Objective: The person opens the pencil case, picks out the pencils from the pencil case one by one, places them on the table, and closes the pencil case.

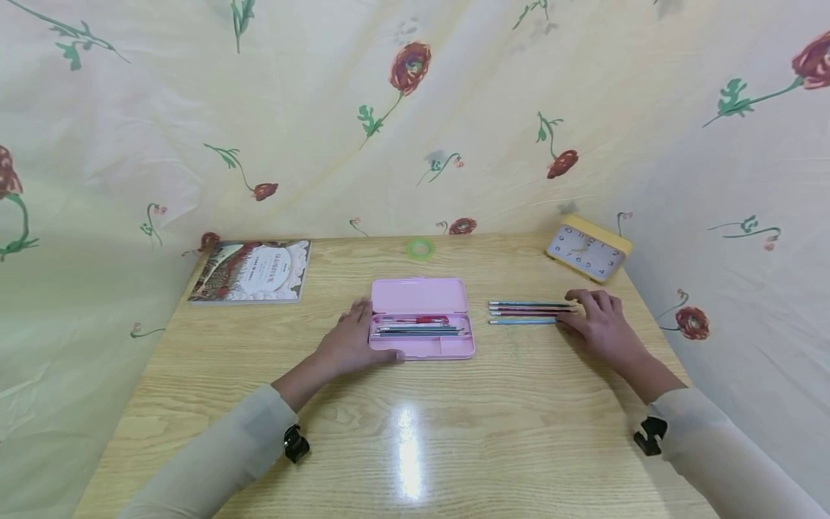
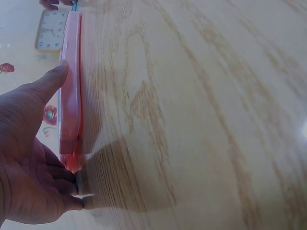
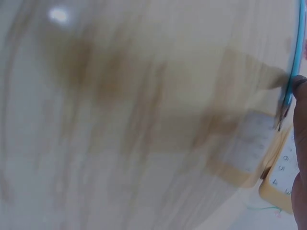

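Observation:
A pink pencil case point(image 1: 424, 296) lies with its lid folded back, a red pen point(image 1: 431, 319) and several pencils point(image 1: 415, 332) inside. My left hand point(image 1: 351, 343) holds the case by its left end, thumb along the front wall and fingers round the side. In the left wrist view that thumb point(image 2: 55, 76) presses the case's pink side point(image 2: 72, 96). To the right, several pencils point(image 1: 519, 313) lie side by side. My right hand point(image 1: 603, 328) has thumb and fingers around their right ends; the right wrist view shows the thumb at a blue pencil point(image 3: 298, 43) near its tip.
A yellow clock point(image 1: 588, 249) stands at the back right, just beyond my right hand. A roll of green tape point(image 1: 420, 249) lies near the back edge. At the back left is a book point(image 1: 253, 272). Flowered cloth point(image 1: 324, 130) hangs behind the wooden table point(image 1: 480, 432).

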Available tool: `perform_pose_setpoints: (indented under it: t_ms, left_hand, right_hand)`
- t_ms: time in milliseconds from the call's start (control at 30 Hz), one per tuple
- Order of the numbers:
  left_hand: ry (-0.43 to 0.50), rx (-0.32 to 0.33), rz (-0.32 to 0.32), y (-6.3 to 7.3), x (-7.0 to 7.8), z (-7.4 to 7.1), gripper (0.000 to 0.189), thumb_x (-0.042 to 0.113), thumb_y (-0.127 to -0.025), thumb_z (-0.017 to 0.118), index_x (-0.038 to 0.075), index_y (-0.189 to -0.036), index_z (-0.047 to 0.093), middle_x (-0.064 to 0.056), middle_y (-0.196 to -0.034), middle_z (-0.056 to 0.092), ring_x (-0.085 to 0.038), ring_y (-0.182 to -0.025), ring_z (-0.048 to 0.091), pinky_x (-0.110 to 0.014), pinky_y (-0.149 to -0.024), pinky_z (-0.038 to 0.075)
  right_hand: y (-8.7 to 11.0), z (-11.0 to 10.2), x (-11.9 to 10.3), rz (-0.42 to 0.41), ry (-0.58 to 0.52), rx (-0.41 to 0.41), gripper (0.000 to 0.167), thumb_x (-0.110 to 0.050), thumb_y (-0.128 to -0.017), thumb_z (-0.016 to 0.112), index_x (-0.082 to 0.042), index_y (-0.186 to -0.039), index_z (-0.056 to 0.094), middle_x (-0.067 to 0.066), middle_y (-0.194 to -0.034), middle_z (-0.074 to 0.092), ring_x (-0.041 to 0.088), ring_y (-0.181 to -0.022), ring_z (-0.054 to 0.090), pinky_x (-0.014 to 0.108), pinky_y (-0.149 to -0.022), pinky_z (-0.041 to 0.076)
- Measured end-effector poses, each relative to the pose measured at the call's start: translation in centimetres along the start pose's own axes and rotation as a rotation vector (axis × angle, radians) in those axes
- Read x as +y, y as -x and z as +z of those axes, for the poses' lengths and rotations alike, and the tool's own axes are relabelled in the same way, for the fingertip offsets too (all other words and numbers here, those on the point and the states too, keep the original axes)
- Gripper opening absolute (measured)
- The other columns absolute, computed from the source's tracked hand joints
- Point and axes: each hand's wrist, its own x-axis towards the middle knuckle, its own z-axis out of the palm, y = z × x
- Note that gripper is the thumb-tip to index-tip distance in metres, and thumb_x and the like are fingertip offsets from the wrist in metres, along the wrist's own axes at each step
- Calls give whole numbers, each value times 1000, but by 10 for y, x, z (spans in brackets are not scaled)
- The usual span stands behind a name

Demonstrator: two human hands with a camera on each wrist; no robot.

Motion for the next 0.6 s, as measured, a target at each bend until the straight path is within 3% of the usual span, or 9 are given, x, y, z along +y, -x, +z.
perform_pose_setpoints:
  t_ms: [100,200,367,600]
  left_hand:
    - [-3,1,2,0,0,0,138,76,-86,81,-4,-175,11,-23,-185,12,-49,-171,16,-63,-138,25]
    - [-7,1,-3,-1,-1,0,139,76,-86,81,-3,-176,10,-22,-186,11,-47,-171,15,-63,-138,24]
    - [5,0,-2,-2,-3,1,140,77,-85,81,-2,-176,9,-21,-186,9,-48,-171,14,-62,-139,23]
    - [5,1,2,-2,-4,2,142,78,-84,81,-2,-176,9,-22,-185,10,-49,-170,16,-63,-138,25]
  right_hand:
    - [-12,0,-10,20,-37,0,17,-21,-104,79,-7,-114,84,26,-132,59,49,-110,50,65,-83,43]
    - [-35,5,-27,54,-86,-11,27,-6,-85,92,-7,-112,85,23,-129,60,45,-111,51,62,-83,42]
    - [-78,15,-62,51,-162,-50,22,-10,-90,90,-9,-112,85,17,-124,65,40,-111,55,61,-87,45]
    - [-124,27,-109,-78,-207,-179,20,-18,-99,85,-13,-118,86,5,-114,74,28,-105,55,54,-91,47]
